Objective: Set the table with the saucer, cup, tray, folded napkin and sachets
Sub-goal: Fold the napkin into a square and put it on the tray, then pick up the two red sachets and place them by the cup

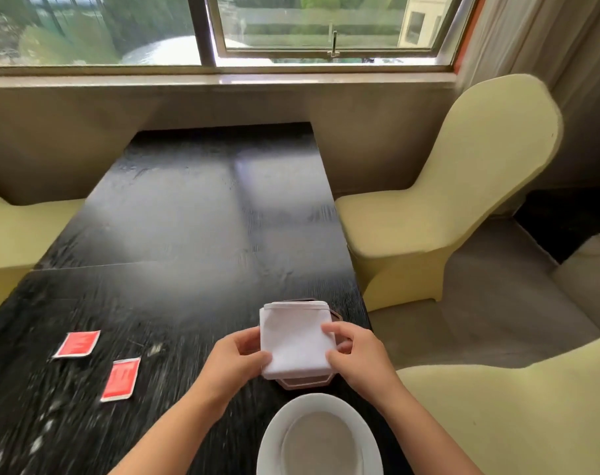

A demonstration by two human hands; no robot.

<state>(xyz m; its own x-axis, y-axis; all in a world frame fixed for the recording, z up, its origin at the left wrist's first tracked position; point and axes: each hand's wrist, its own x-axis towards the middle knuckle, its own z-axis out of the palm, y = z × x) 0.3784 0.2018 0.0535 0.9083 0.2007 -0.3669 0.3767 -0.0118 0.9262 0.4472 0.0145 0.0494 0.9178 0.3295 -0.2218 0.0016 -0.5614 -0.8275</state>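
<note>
The desk (195, 214) in front of me is long, dark and wood-grained, its far end butting the wall under the window. A seam crosses it partway along. The far half is bare and glossy with window light. Near its left edge lie two red sachets (76, 343) (121, 379), flat, close together but not touching. By the right edge sits a dark angular tray (303, 381), mostly covered by the white folded napkin (293, 337) on top. Just beside the tray, at the near edge, rests a white saucer (320, 437), its lower part cut off from my view.
</note>
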